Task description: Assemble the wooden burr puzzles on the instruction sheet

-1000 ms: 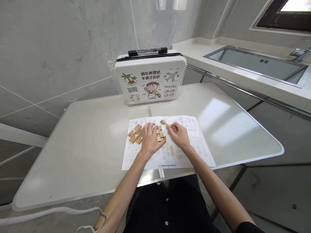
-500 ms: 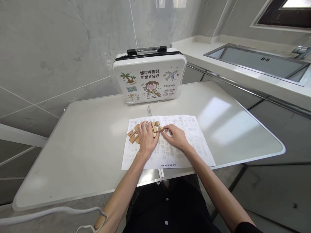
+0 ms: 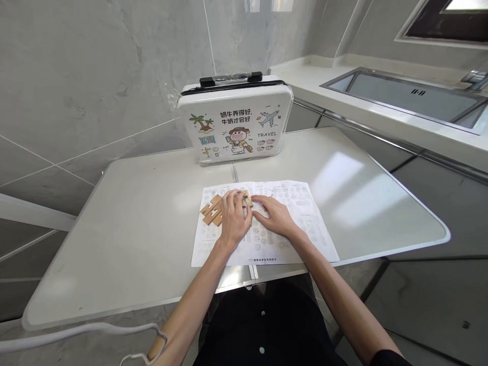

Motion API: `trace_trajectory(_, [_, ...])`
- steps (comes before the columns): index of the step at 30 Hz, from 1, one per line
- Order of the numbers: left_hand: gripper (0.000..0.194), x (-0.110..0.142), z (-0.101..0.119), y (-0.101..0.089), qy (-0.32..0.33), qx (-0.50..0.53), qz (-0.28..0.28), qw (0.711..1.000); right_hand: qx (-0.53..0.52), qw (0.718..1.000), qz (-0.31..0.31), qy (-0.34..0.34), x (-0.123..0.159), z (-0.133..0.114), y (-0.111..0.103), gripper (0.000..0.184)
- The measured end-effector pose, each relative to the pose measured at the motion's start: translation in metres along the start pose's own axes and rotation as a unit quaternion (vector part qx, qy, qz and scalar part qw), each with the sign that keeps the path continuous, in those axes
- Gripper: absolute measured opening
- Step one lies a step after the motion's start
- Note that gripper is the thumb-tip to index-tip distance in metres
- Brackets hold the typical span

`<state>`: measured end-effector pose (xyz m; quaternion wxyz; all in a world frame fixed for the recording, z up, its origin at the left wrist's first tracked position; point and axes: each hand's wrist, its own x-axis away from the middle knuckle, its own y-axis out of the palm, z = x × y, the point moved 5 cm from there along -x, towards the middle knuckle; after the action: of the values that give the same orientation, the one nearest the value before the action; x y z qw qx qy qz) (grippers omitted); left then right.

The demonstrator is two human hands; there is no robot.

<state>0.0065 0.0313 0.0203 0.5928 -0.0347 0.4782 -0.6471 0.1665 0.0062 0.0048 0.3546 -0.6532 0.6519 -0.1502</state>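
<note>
Notched wooden puzzle pieces (image 3: pixel 212 209) lie on a printed instruction sheet (image 3: pixel 297 223) on the white table (image 3: pixel 125 239). My left hand (image 3: pixel 234 219) lies over several of the pieces with its fingers curled down on them. My right hand (image 3: pixel 275 214) is close beside it, fingertips pinched on a small wooden piece (image 3: pixel 247 197) that sits against the pieces under the left hand. How the pieces fit together is hidden by my fingers.
A small white cartoon-printed suitcase (image 3: pixel 234 122) stands upright at the table's far edge against the grey tiled wall. A counter with a steel sink (image 3: pixel 404 96) runs along the right. A white cable (image 3: pixel 76 338) loops below the table's near edge.
My right hand has brought the small wooden piece leftward and down against the pieces under my left hand. Both hands have shifted slightly farther up the sheet.
</note>
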Motion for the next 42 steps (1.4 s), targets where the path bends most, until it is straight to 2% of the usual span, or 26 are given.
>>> trace_trajectory(3, [0.042, -0.001, 0.002, -0.001, 0.014, 0.007, -0.002, 1.0, -0.013, 1.0, -0.011, -0.007, 0.0, -0.001, 0.001, 0.036])
trace_trajectory(7, [0.035, 0.0, 0.008, 0.0, 0.046, 0.026, -0.019, 0.998, -0.03, 0.999, 0.011, 0.013, -0.001, 0.003, -0.001, 0.03])
trace_trajectory(12, [0.024, 0.006, 0.018, 0.007, 0.115, 0.059, -0.093, 0.987, -0.052, 0.997, 0.044, 0.042, -0.002, 0.013, -0.001, 0.02])
trace_trajectory(16, [0.025, 0.011, 0.02, 0.014, 0.152, 0.071, -0.146, 0.975, -0.063, 0.994, 0.062, 0.061, -0.003, 0.018, -0.001, 0.019])
trace_trajectory(23, [0.025, 0.012, 0.018, 0.017, 0.15, 0.064, -0.172, 0.971, -0.074, 0.993, 0.068, 0.067, -0.003, 0.02, -0.001, 0.018])
trace_trajectory(42, [0.026, 0.013, 0.017, 0.02, 0.139, 0.045, -0.192, 0.971, -0.077, 0.992, 0.065, 0.069, -0.003, 0.021, -0.001, 0.017])
